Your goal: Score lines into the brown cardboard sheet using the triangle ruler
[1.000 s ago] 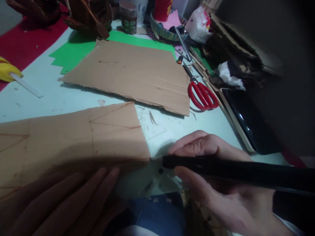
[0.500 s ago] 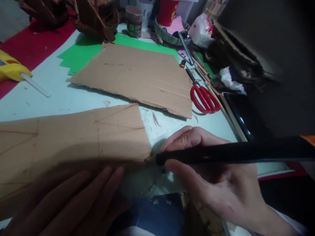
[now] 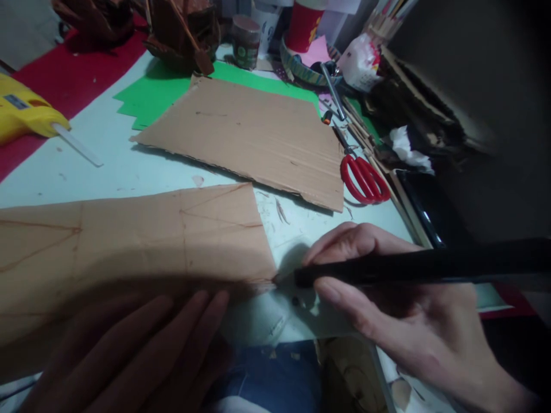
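A strip of brown cardboard [image 3: 138, 246] lies across the near left of the table, with reddish-brown lines and zigzags drawn on it. My left hand [image 3: 146, 350] rests on its near edge, fingers stretched out and slightly apart. My right hand [image 3: 387, 304] is closed round a thick black pen [image 3: 365, 269] held nearly level. The pen's front end is just right of the strip's near right corner, apart from it; its tip is not clear to see.
Beyond the strip lies a larger cardboard piece [image 3: 253, 137] over green sheets [image 3: 155, 92]. Red-handled scissors [image 3: 365, 179] are at its right, near a black phone-like object [image 3: 419, 206]. A yellow glue gun [image 3: 30, 112] sits at left. Cups and a basket [image 3: 301, 71] stand at the back.
My right hand has moved the pen right, away from the strip's corner. My left hand stays on the strip. The whole view has shifted slightly.
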### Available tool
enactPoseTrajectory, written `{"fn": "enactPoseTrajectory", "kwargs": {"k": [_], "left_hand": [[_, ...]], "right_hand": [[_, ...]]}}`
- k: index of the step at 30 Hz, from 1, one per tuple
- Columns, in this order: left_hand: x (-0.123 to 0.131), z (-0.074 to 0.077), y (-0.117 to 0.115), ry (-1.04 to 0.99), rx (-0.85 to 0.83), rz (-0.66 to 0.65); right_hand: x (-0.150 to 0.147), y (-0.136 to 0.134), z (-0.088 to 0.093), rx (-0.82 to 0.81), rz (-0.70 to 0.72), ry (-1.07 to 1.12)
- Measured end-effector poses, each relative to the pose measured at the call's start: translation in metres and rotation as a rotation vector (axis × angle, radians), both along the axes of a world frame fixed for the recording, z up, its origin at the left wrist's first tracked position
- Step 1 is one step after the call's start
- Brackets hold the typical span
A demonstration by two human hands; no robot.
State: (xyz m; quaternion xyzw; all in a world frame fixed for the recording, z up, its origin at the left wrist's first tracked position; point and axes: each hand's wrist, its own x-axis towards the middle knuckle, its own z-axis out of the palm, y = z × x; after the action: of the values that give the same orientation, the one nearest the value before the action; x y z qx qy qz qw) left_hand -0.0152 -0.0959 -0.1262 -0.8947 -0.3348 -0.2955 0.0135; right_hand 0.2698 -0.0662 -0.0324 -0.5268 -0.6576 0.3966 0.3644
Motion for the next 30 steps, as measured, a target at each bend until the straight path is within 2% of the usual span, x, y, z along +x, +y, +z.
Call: {"fn": "enactPoseTrajectory", "kwargs": {"k": [4,9,14,20,25,30], "left_hand": [[-0.003,-0.001,-0.003,-0.004,-0.017,-0.017],[-0.016,-0.001,-0.004,0.112,0.019,-0.045],[-0.001,-0.005,0.007,0.007,-0.010,-0.045],[0.013,-0.012,0.015,0.008,-0.009,-0.062],[0.009,-0.011,0.011,0.022,0.008,-0.052],[0.001,-0.002,0.005,0.032,0.043,-0.041]], "right_hand": [[0.008,-0.007,-0.001,-0.009,-0.053,-0.017],[0.004,-0.012,-0.005,0.040,-0.064,0.016],[0.001,-0.016,-0.004,0.085,-0.163,0.035],[-0.008,-0.016,-0.015,0.080,-0.009,0.117],[-0.019,-0.010,-0.012,0.057,-0.018,0.149],[-0.022,-0.006,-0.007,0.038,-0.013,0.118]]}}
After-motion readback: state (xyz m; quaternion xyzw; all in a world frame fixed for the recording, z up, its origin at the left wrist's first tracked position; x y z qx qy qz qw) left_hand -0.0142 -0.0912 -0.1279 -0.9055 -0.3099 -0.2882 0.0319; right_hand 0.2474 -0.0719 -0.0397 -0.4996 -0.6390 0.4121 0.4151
